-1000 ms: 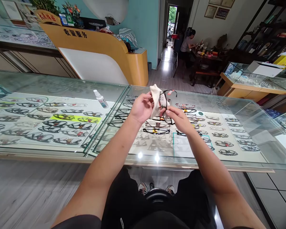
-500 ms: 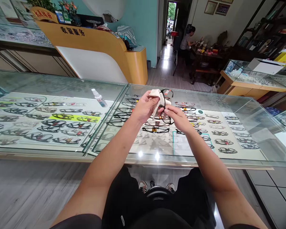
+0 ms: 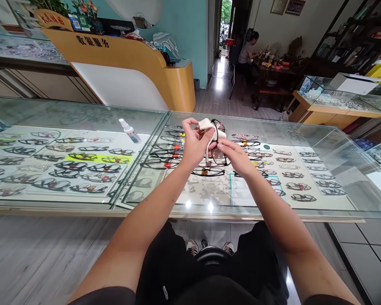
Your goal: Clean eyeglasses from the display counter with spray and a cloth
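Above the glass display case, my right hand (image 3: 236, 156) pinches a pair of dark-framed glasses (image 3: 216, 130), held on end so that one lens is above the other. My left hand (image 3: 195, 142) grips a pale cleaning cloth (image 3: 206, 124), which is bunched against the glasses and hangs down in a fold below the fingers. Part of the frame is hidden behind the cloth and my fingers. A white spray bottle (image 3: 130, 131) is on the glass to the left of my hands.
Under the glass of the display case (image 3: 206, 207) lie rows of eyeglass frames (image 3: 301, 187). A wooden counter (image 3: 180, 87) stands beyond it. Farther back, a person (image 3: 247, 53) sits at a dark table (image 3: 269, 67). Another glass case (image 3: 336, 103) stands at the right.
My left hand has shifted on the cloth, its fingers now raised higher and more bent. The glasses have turned slightly. The view has moved a little.
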{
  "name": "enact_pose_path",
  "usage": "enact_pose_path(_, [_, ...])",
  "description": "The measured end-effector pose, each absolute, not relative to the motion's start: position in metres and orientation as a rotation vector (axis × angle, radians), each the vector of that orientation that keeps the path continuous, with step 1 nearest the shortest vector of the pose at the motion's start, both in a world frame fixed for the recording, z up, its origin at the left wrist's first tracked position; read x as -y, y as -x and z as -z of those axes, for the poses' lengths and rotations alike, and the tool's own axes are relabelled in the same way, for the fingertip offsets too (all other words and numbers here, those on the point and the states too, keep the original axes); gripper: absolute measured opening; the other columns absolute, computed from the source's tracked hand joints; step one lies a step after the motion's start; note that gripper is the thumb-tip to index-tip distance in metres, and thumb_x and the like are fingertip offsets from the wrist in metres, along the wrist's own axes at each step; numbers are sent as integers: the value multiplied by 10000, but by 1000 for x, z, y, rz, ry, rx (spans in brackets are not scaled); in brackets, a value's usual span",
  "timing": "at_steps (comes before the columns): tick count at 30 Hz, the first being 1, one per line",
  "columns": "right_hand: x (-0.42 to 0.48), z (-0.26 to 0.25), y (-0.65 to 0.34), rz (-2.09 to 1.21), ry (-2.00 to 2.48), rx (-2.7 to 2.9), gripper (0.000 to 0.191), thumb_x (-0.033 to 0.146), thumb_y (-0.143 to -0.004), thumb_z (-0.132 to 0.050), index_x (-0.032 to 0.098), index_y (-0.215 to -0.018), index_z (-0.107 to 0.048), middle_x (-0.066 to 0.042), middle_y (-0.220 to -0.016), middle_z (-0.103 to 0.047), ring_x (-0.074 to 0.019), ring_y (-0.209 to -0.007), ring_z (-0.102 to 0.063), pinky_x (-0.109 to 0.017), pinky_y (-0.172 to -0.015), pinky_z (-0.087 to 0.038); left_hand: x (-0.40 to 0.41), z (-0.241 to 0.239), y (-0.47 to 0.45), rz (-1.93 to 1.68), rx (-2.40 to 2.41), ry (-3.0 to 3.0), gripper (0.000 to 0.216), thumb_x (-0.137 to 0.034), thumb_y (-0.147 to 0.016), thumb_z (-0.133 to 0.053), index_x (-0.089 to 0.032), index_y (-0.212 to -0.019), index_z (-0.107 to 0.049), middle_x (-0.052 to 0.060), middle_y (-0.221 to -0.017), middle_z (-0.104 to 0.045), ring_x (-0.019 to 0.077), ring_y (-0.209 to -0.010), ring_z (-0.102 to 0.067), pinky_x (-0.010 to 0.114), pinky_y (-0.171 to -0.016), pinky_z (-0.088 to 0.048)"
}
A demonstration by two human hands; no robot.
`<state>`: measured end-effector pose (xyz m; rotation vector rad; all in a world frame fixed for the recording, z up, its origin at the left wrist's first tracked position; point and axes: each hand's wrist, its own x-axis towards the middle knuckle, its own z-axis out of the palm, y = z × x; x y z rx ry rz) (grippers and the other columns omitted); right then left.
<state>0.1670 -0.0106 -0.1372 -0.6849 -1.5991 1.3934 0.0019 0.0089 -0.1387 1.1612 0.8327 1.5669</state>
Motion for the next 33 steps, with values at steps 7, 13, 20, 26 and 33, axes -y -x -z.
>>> enact_pose_path(7, [9, 141, -167, -1465, 667, 1536, 420, 634, -955, -740, 217, -974, -792, -27, -876, -745, -188, -840, -630, -318, -846, -501, -7, 138, -1, -1592, -773, -1364, 578, -614, -873, -886, -282, -1170, -519, -12, -965, -636, 55, -534, -516, 186, -442, -371])
enact_pose_path(13, [8, 142, -168, -1456, 696, 1519, 415, 637, -943, -746, 225, -965, -790, -31, -901, -765, -200, -857, -650, -336, -887, -515, -13, 138, 1, -1600, -741, -1370, 468, -643, -904, -807, -239, -1043, -617, 8, -965, -636, 91, -602, -528, 213, -486, -430])
enact_pose_path(20, [10, 139, -169, -1451, 689, 1523, 388, 609, -957, -743, 226, -968, -805, -28, -882, -771, -201, -884, -671, -326, -890, -515, -17, 135, 7, -1518, -768, -1207, 572, -558, -769, -975, -236, -1026, -579, -36, -826, -650, 92, -614, -570, 203, -550, -488])
enact_pose_path(26, [8, 137, -172, -1438, 713, 1521, 411, 630, -947, -744, 225, -971, -807, -33, -867, -767, -218, -905, -687, -342, -911, -520, -16, 125, 19, -1157, -662, -1023, 702, -455, -735, -1017, -185, -1258, -635, 31, -914, -775, 134, -603, -682, 245, -509, -561])
enact_pose_path(33, [7, 138, -175, -1431, 692, 1546, 368, 582, -984, -718, 227, -980, -818, -27, -876, -756, -205, -889, -675, -330, -916, -514, -25, 128, 30, -960, -613, -1105, 590, -554, -736, -1011, -121, -1036, -745, 47, -737, -733, 140, -574, -692, 233, -560, -590])
